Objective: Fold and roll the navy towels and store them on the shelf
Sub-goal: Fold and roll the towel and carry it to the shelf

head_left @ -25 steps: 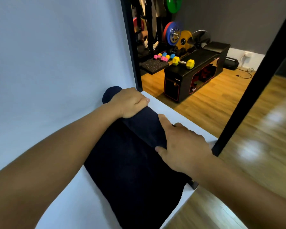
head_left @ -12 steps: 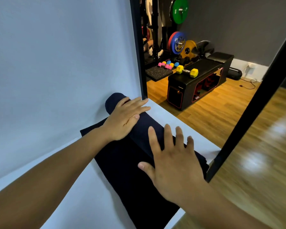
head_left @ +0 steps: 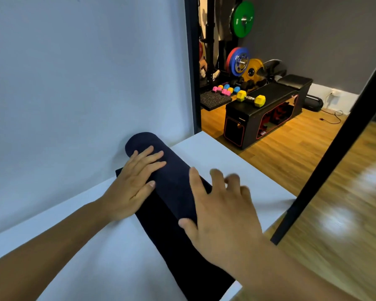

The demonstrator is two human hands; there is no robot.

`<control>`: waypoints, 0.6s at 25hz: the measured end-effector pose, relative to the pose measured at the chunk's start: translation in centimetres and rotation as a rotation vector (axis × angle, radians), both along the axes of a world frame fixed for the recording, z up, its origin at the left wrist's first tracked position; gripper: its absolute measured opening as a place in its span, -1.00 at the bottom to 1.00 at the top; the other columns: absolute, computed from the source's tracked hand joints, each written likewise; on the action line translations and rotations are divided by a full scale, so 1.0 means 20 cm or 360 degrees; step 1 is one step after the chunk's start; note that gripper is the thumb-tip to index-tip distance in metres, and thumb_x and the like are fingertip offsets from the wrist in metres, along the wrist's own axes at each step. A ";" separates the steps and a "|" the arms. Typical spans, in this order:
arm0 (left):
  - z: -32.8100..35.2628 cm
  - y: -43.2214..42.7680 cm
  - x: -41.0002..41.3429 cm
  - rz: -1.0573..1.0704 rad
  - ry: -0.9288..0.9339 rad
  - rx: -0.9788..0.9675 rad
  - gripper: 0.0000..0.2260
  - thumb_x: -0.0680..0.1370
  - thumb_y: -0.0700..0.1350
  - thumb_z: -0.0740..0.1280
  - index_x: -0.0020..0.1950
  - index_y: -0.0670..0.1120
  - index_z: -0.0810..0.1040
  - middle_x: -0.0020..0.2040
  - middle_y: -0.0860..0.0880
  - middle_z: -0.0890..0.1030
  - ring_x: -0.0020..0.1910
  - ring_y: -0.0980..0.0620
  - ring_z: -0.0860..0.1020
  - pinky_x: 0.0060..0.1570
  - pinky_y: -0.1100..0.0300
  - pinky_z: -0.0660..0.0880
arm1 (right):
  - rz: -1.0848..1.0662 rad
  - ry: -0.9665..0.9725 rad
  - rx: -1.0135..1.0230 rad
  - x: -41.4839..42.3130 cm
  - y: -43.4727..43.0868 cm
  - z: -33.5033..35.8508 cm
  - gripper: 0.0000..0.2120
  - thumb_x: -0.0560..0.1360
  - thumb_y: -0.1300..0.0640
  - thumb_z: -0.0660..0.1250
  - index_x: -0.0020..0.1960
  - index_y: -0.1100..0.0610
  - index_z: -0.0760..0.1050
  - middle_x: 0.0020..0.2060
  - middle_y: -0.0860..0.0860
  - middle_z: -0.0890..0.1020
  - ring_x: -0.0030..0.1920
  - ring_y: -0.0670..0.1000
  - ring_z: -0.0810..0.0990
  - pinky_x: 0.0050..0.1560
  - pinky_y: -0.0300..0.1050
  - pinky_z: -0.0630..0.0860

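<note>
1. Head camera, starting at the left: our left hand (head_left: 137, 183) lies flat on the navy towel (head_left: 174, 181), fingers straight and close together, curled round nothing.
2. In the middle, the towel sits on the white table (head_left: 226, 153). Part of it is rolled into a thick cylinder with its far end by the white wall (head_left: 74, 83), and the flat remainder runs to the table's near edge.
3. Our right hand (head_left: 224, 216) covers the roll's right end, fingers spread and blurred, gripping nothing.
4. Far right, a black post (head_left: 334, 153) stands at the table's edge. Beyond it, a yellow dumbbell (head_left: 250, 98) rests on a black bench (head_left: 276, 94).
</note>
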State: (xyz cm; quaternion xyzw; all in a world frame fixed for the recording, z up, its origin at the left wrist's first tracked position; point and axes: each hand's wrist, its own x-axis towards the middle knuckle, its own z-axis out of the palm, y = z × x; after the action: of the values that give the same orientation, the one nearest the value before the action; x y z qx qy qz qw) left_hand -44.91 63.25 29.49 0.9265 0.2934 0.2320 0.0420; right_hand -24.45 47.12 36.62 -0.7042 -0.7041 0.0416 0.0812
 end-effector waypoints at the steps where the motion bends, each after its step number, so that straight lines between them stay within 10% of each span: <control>1: 0.05 0.01 0.00 0.0006 0.0022 0.0039 -0.63 0.62 -0.06 0.08 0.39 -0.06 0.45 0.46 0.05 0.39 0.53 -0.02 0.23 0.52 0.01 0.02 | -0.0016 0.0025 -0.0105 0.03 0.01 -0.01 -0.17 0.54 -0.31 0.15 0.55 -0.02 -0.27 0.39 0.18 0.26 0.31 0.26 0.35 0.20 0.12 0.42; 12: 0.19 0.22 0.41 -0.0132 0.0195 -0.0052 -0.58 0.59 0.05 0.03 -0.02 0.04 0.70 -0.08 0.16 0.70 -0.02 0.11 0.62 0.25 -0.08 0.39 | -0.0004 -0.0016 -0.0217 0.01 0.02 -0.07 -0.20 0.58 -0.26 0.09 0.55 0.04 -0.31 0.25 0.20 0.34 0.10 0.22 0.45 -0.01 0.03 0.44; 15: 0.16 0.20 0.38 -0.0132 0.0072 -0.0009 -0.60 0.58 -0.02 0.05 0.05 0.01 0.70 0.04 0.13 0.69 0.08 0.07 0.61 0.27 -0.10 0.37 | -0.0100 -0.0143 -0.0238 -0.06 0.01 -0.12 -0.18 0.51 -0.17 0.31 0.57 0.11 -0.02 0.18 0.37 0.40 -0.04 0.34 0.51 -0.09 0.15 0.49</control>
State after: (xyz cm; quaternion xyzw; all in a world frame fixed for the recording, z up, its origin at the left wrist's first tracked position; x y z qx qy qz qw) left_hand -37.34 67.15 32.77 0.9427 0.2563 0.2083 0.0474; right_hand -25.57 47.41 34.27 -0.7313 -0.6794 0.0600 -0.0021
